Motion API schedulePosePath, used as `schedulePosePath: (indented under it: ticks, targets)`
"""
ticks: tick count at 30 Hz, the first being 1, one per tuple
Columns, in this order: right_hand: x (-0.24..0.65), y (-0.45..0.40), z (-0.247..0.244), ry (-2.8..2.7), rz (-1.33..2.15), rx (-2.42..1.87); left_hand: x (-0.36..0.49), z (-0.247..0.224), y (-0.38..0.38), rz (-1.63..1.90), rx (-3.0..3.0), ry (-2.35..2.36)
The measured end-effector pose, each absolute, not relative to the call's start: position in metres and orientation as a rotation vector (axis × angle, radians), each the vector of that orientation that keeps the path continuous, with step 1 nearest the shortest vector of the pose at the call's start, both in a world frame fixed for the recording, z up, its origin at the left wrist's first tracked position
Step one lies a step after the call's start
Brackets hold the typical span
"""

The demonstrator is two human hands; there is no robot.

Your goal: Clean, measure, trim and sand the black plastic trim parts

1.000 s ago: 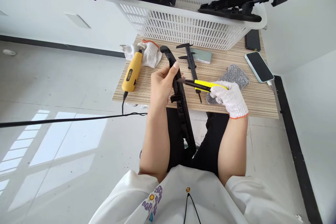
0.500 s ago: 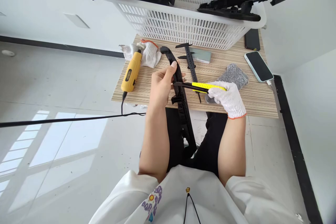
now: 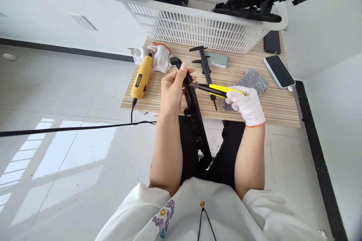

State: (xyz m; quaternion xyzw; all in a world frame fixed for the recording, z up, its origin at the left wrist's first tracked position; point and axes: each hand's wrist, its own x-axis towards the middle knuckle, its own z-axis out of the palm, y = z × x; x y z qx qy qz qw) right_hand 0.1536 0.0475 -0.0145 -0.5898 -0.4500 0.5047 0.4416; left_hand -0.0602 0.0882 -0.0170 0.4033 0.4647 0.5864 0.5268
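Observation:
My left hand [image 3: 174, 89], bare, is closed around the upper part of a long black plastic part [image 3: 197, 122]. The part slants from over the table down between my legs, its hooked end at the top left. My right hand [image 3: 246, 105], in a white knitted glove with an orange cuff, grips a yellow and black utility knife [image 3: 220, 90]. The knife's blade points left and lies at the part's edge, close to my left fingers; whether it touches cannot be made out. Behind the knife lies a black caliper [image 3: 206, 66].
A white basket [image 3: 195, 30] with several black plastic parts [image 3: 249, 5] stands at the table's back. On the striped table [image 3: 271, 111] lie a yellow rotary tool [image 3: 141, 77], a white glove [image 3: 161, 58], a grey cloth [image 3: 253, 79], a whetstone-like block [image 3: 217, 60] and two phones [image 3: 279, 71].
The knife has turned so its blade tip sits slightly higher, with its flat side showing more. My left hand and the part's top end have tilted a little left and down.

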Motion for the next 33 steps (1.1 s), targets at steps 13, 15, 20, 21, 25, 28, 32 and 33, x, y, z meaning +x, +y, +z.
schedulePosePath:
  ticks: [13,15,20,21,25,28,32,33]
  targets:
    - [0.145,0.048,-0.011,-1.066,1.327,-1.442,-0.06,-0.022,0.091,1.392,0.929,1.152]
    - [0.146,0.047,-0.012,-1.048,1.312,-1.404,-0.061,-0.025,0.092,1.385,0.921,1.133]
    - [0.149,0.046,-0.014,-1.071,1.348,-1.424,-0.065,-0.033,0.092,1.389,0.914,1.036]
    - [0.148,0.046,-0.014,-1.064,1.32,-1.431,-0.065,-0.033,0.092,1.383,0.916,1.025]
    - [0.146,0.046,-0.014,-1.024,1.255,-1.415,-0.064,-0.033,0.092,1.326,0.932,1.012]
    - [0.147,0.047,-0.014,-1.031,1.287,-1.438,-0.063,-0.031,0.092,1.301,0.942,1.01]
    - [0.15,0.047,-0.014,-1.033,1.263,-1.446,-0.063,-0.031,0.091,1.29,0.96,0.996]
    - [0.15,0.046,-0.015,-1.03,1.265,-1.442,-0.063,-0.032,0.091,1.285,0.958,0.991]
